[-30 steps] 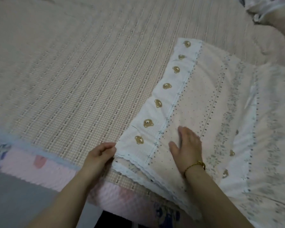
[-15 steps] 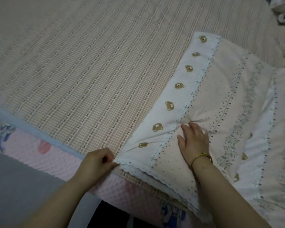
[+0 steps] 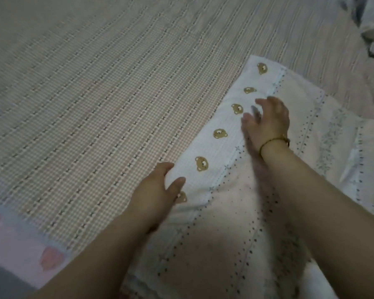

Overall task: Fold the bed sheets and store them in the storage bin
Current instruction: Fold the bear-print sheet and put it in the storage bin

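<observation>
As the sheet (image 3: 225, 223) looks soft and limp, our left hand (image 3: 158, 190) pinches its bear-printed edge (image 3: 205, 147); our blurred right hand (image 3: 266, 124) seems open.

A bedroom in a home: a bed (image 3: 138, 29) fills the view, spread with a beige checked cover (image 3: 84, 115) over pink quilted padding (image 3: 20, 240) printed with coral shapes along its near edge. A folded sheet (image 3: 225, 244) with a teddy-bear border lies on top. Grey floor (image 3: 0, 283) shows below.
</observation>
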The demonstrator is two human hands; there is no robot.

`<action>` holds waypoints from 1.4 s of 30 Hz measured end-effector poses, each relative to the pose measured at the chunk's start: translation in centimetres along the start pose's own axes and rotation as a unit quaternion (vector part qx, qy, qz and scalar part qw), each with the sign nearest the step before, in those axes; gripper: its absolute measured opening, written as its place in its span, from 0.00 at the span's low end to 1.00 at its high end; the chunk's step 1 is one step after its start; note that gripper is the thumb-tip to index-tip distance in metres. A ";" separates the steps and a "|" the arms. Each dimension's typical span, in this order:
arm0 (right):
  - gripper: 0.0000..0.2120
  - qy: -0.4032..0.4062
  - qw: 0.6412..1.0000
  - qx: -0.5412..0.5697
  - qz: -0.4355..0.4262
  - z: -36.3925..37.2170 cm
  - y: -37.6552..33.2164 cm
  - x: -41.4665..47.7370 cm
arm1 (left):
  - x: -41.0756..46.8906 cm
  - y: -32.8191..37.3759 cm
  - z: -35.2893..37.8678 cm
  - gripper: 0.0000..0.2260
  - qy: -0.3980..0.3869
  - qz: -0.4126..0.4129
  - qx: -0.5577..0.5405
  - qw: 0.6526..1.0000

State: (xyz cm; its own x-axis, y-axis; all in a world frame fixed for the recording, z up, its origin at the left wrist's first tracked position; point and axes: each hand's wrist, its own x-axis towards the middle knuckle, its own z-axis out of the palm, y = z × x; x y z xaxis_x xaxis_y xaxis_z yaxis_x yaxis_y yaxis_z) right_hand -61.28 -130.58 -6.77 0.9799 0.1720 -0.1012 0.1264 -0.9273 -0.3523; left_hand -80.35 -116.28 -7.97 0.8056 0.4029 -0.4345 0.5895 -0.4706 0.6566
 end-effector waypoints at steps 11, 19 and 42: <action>0.33 -0.172 0.958 -0.220 0.067 1.2 0.1 15.6 | 1.9 -0.7 0.4 0.05 -0.017 -0.026 -0.062 0.998; 0.18 0.106 0.989 -0.073 -0.075 -3.7 -6.9 14.5 | 0.3 1.4 -6.0 0.10 0.145 0.000 -0.090 0.985; 0.32 -0.172 0.933 -0.180 0.260 -0.7 14.4 -23.7 | -8.7 -3.0 8.0 0.29 -0.151 0.338 0.328 0.869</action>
State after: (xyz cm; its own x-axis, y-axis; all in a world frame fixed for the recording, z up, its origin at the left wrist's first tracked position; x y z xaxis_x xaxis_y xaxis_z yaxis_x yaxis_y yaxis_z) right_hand -82.62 -148.25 -8.75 0.8232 -0.2937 -0.4859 -0.2482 -0.9558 0.1573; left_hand -88.69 -124.68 -11.13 0.9014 -0.3174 -0.2945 -0.1967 -0.9062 0.3744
